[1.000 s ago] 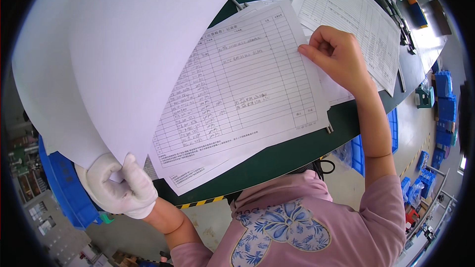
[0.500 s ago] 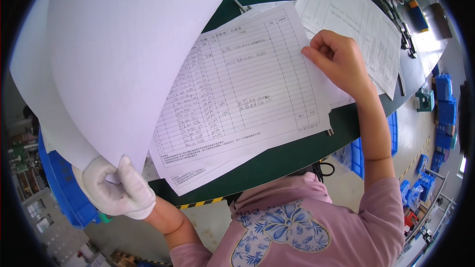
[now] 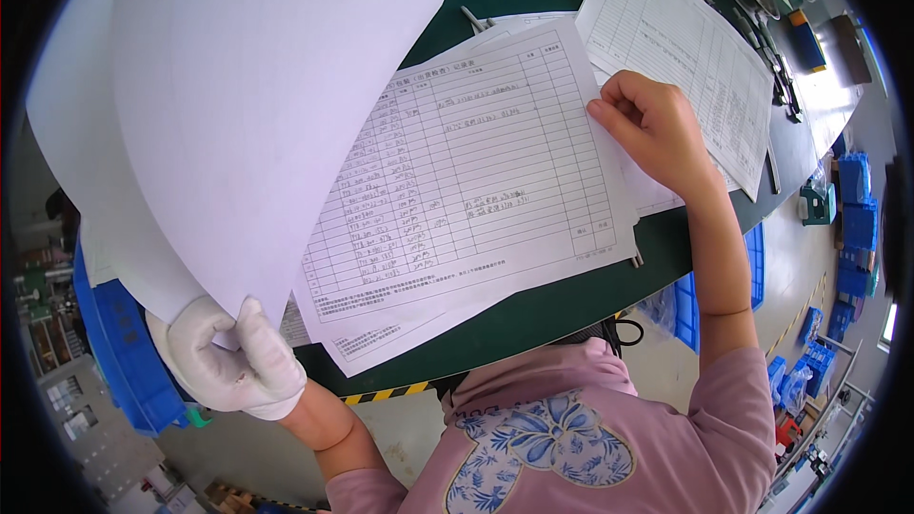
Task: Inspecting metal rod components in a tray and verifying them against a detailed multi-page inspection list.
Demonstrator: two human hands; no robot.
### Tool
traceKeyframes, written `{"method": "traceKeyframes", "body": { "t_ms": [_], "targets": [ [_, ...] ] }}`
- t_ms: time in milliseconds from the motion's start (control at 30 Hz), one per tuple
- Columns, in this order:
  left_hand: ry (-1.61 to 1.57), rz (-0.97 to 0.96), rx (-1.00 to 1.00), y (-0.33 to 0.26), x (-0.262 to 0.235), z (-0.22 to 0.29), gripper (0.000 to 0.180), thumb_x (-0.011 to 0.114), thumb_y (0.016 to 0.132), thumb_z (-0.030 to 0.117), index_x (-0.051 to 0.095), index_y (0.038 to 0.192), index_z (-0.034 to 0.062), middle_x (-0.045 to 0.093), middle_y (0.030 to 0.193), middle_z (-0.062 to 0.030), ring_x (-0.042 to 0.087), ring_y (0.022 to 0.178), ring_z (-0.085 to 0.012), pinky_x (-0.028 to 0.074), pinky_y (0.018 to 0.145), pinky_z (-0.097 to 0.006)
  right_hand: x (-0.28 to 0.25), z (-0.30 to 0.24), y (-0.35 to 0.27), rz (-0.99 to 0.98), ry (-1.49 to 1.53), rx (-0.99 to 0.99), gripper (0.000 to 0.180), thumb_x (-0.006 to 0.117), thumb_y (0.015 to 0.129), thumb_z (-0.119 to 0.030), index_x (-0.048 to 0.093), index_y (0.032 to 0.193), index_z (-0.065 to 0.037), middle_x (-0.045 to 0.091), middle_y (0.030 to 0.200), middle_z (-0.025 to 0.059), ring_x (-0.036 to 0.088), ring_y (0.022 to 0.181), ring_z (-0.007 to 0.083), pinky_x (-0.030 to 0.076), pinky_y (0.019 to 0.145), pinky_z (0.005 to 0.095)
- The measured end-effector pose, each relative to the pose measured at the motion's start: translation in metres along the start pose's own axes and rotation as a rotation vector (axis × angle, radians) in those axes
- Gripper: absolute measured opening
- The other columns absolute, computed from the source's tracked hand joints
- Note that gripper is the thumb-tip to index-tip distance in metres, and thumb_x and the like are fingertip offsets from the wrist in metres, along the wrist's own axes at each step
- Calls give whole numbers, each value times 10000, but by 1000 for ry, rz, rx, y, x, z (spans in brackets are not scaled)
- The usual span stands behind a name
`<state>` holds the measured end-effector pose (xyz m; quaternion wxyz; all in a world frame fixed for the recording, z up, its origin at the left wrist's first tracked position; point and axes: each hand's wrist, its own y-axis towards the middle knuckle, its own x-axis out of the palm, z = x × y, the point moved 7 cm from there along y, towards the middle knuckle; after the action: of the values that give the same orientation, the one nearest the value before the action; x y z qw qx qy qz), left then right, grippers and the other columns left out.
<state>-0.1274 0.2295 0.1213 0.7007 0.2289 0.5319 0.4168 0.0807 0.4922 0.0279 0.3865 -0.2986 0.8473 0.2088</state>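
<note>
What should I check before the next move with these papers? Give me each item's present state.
1. Lifted sheets held by the left hand: ok, gloved thumb and finger pinch a lower corner.
2. Right hand gripping the printed form: cannot tell, thumb tip is at its right edge, but the grip is hidden.
3. Form fully uncovered: not ok, lifted sheets hide its left part from this view.
4. Form aligned with the sheet underneath: not ok, that sheet sticks out below.
5. Handwritten entries readable: cannot tell, too small.
</note>
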Motion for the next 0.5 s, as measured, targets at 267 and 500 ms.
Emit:
{"method": "traceKeyframes", "body": {
  "t_ms": [267, 500],
  "targets": [
    [-16, 19, 11, 2, -5, 0, 125, 546, 691, 28, 421, 700, 17, 454, 807, -112, 433, 645, -195, 364, 558, -269, 2, -4, 1, -3, 9, -21, 134, 613, 784, -157, 581, 753, -31, 566, 601, 77, 516, 509, 161, 401, 490, 267],
    [-74, 2, -34, -1, -3, -2, 112, 548, 689, 29, 439, 712, 15, 460, 833, -116, 435, 662, -183, 368, 580, -256, 1, -2, -1, -15, -17, 29, 136, 583, 815, -164, 570, 776, -34, 566, 617, 88, 511, 517, 170, 406, 508, 272]
  ]
}}
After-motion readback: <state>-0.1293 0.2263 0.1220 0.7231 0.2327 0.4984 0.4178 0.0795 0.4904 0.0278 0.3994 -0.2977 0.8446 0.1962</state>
